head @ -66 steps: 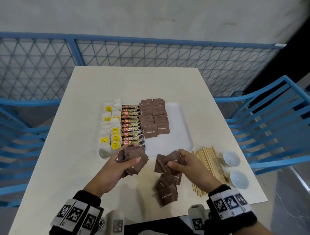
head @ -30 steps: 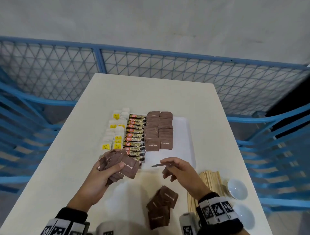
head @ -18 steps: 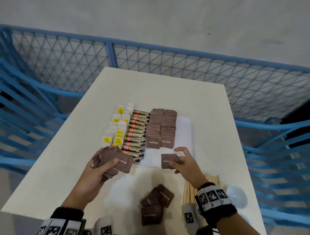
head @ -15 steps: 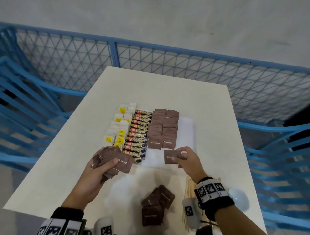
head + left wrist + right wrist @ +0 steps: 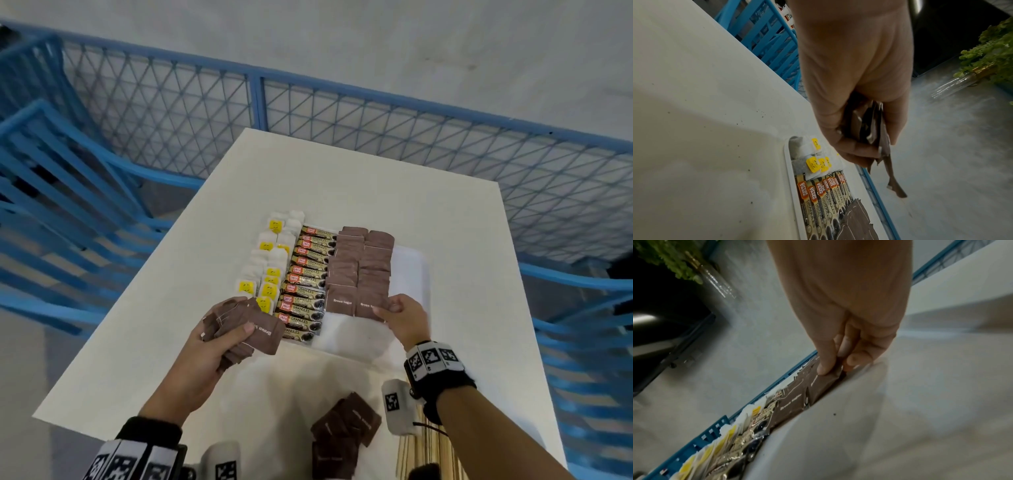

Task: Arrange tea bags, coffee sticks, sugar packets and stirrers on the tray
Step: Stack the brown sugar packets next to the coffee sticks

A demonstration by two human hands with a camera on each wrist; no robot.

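- Right hand [image 5: 406, 320]: thumb and fingers pinching one sugar packet [image 5: 371, 305] at near end of right-hand brown column on tray [image 5: 411, 270].
- Left hand [image 5: 219, 342]: curled round fanned bundle of packets [image 5: 245, 327], held above tray's near-left corner.
- Risk: dragging on release, skewing neighbouring packets.
- Risk: loose fan slipping onto coffee sticks [image 5: 306, 284].

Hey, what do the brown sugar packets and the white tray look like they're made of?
Brown square sugar packets: apparently matte paper; they crease and fan in the left hand, and the right hand pinches one flat. A lining can't be told.
White rectangular tray: probably smooth plastic, judging by its rounded raised rim and faint sheen.
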